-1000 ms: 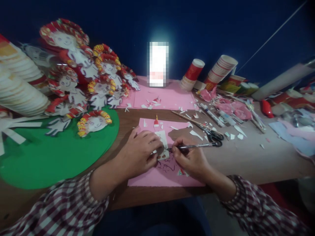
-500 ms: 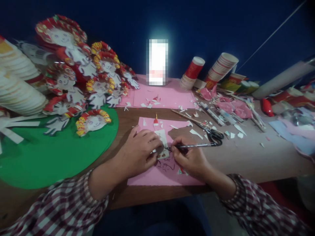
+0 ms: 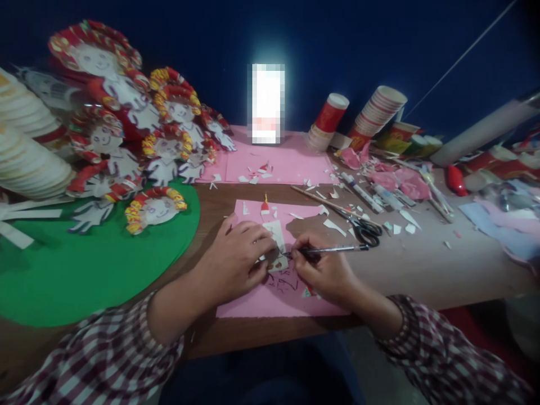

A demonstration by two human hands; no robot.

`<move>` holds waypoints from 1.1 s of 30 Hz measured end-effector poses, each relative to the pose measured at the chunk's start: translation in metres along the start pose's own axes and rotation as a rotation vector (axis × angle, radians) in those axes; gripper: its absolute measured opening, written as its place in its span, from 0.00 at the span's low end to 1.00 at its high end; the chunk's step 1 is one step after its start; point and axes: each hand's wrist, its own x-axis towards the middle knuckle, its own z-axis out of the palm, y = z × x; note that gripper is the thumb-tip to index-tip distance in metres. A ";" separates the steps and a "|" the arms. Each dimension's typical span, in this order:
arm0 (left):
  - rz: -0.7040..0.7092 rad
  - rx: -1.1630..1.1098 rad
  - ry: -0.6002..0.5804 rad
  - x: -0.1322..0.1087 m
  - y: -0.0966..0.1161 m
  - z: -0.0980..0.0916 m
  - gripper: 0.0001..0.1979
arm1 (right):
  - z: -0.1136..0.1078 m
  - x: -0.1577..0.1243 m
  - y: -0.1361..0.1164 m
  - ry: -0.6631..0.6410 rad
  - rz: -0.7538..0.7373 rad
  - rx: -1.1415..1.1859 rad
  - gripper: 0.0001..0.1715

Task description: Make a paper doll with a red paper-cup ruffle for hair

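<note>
A small off-white piece of paper (image 3: pixel 275 232) lies on a pink sheet (image 3: pixel 248 306). My left hand (image 3: pixel 238 256) bends its fingers over the paper's left side and grips it against the sheet; the fingertips are partly hidden. In a pinch, my right hand (image 3: pixel 323 264) holds a pen (image 3: pixel 348 248), its tip at the paper's right edge. Brown spots show near the paper's lower end. Dark pen marks (image 3: pixel 284 281) are on the pink sheet just below it. A red-and-white paper scrap (image 3: pixel 265 208) sits above.
Paper dolls (image 3: pixel 162 149) with red and yellow hair stand at the left, by a green sheet (image 3: pixel 139 264). Scissors (image 3: pixel 365 228), a wooden stick (image 3: pixel 312 195), markers (image 3: pixel 358 191) and white scraps lie right. Stacked paper cups (image 3: pixel 382 112) stand behind. A bright blurred screen (image 3: pixel 268 104) is at the back.
The whole view has shifted slightly, with things now a little farther left. Both hands keep nearly the same pose, the pen still at the paper's edge.
</note>
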 end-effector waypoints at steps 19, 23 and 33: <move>-0.009 -0.003 -0.011 0.001 0.002 -0.003 0.13 | 0.000 0.000 -0.006 -0.006 0.072 0.105 0.02; -0.002 -0.004 -0.004 0.000 0.001 -0.002 0.13 | 0.000 -0.001 -0.007 -0.017 0.065 0.097 0.02; 0.007 0.000 -0.002 0.000 0.000 -0.001 0.13 | 0.000 -0.001 -0.008 -0.011 0.096 0.093 0.02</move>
